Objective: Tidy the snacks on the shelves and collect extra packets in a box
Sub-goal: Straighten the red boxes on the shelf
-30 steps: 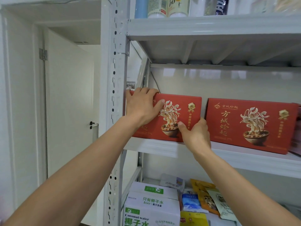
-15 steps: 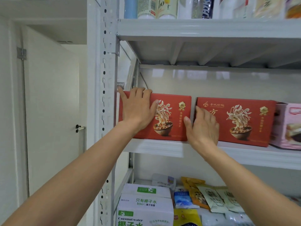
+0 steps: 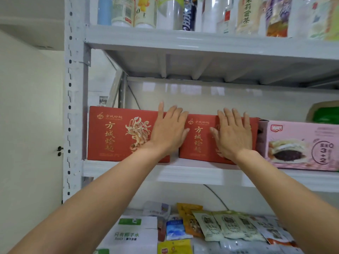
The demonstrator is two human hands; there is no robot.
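Two red noodle boxes stand side by side on the middle shelf [image 3: 183, 174]. The left red box [image 3: 117, 133] sits against the shelf post. My left hand [image 3: 169, 131] lies flat, fingers apart, on that box's right end, reaching the seam. The right red box [image 3: 199, 138] stands close beside it. My right hand [image 3: 233, 133] presses flat on the front of it, fingers spread. Neither hand grips anything. A pink cake box [image 3: 300, 145] touches the right red box on its right.
Bottles [image 3: 146, 11] line the top shelf. Below, a white coconut water carton [image 3: 128, 233] and several loose snack packets [image 3: 227, 226] lie on the lower shelf. A white door [image 3: 31, 125] stands left of the perforated post [image 3: 73, 107]. A green pack [image 3: 324, 112] sits behind the pink box.
My left hand slid right along the left red box to its right end. My right hand moved from the seam onto the front of the right red box. The view shifted right.
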